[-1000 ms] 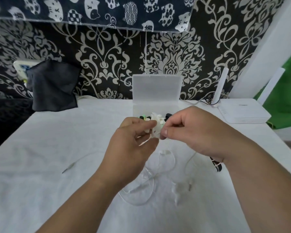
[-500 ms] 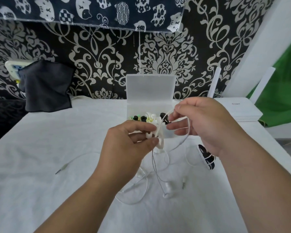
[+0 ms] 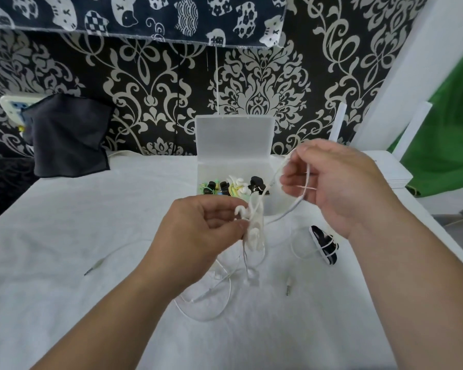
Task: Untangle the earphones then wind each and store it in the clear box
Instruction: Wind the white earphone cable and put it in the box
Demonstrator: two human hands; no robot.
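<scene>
White-covered tabletop (image 3: 64, 236): the left hand (image 3: 198, 231) pinches the part-wound white earphones (image 3: 255, 222), coil upright. Its free cord (image 3: 286, 212) runs right and far to the gripping right hand (image 3: 340, 188). The clear box (image 3: 234, 137) stands open just beyond the coil.

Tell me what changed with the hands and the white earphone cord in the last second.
The right hand lifted away from the left hand, drawing the white cord out in a loop. The left hand still pinches the wound bundle. The clear box stays open; the black earphones lie unmoved.
</scene>
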